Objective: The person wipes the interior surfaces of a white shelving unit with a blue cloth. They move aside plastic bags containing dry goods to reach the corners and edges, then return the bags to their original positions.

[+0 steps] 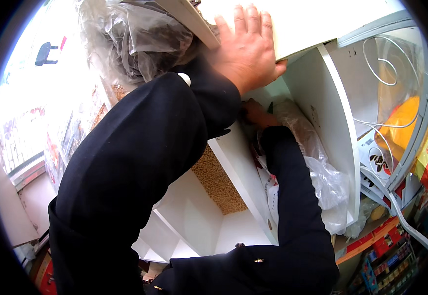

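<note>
My left hand (249,48) holds a white panel (309,22). Its fingers spread over the panel's face, and the thumb lies at the lower edge. Below, my right hand (260,113) reaches deep into a narrow white compartment (311,107), beside a clear plastic bag (296,127) with brownish contents. The right fingers are in shadow and partly hidden, so what they touch is unclear. Printed packaging (272,195) lies under my right forearm. My left forearm crosses in front of the neighbouring compartments.
Pale brown grains or beans (219,180) lie in the neighbouring compartment, past a white divider (241,177). Crumpled clear plastic bags (136,40) are at upper left. At right, a grey-framed curved clear cover (416,121) has a loose white cable (387,125) near a yellow package (401,121).
</note>
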`<state>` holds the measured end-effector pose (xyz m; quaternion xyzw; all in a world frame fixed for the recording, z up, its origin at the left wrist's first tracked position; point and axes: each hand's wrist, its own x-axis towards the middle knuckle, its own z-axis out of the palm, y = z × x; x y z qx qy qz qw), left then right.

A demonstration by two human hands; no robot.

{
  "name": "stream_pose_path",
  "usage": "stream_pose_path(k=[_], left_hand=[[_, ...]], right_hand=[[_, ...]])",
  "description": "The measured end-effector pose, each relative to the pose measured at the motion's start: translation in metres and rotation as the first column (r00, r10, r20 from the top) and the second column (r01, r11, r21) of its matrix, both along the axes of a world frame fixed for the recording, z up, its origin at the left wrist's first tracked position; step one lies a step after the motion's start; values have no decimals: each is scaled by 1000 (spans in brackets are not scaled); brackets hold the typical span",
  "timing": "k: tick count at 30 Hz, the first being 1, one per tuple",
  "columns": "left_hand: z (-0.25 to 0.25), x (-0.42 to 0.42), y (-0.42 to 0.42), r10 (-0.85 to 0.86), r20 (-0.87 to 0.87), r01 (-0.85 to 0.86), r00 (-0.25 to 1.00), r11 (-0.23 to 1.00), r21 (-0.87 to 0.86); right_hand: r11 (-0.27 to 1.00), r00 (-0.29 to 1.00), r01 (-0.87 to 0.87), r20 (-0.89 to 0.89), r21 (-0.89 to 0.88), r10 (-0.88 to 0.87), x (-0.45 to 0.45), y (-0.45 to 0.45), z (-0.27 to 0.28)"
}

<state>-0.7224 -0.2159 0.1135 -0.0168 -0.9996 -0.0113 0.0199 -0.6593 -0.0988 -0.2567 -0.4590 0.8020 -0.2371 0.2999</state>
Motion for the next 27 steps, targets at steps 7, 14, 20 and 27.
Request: stream_pose_path(k=[7,14,20,27], left_hand=[[-36,-7,2,0,-246,-53,969,977,-208],[-32,-11,8,-13,-195,-3,981,996,-84],[-37,1,-7,20,-160,-41,987,991,-130],[-20,-5,2,-1,-110,1,994,1000,-4]], right_hand=[[967,923,-190,-306,169,235,33,11,-39],[980,809,119,-556,-162,-190,54,12,-87],[908,938,318,-51,-273,-344,56,-35,-51],[759,845,529,315,-379,-432,16,-37,-40]])
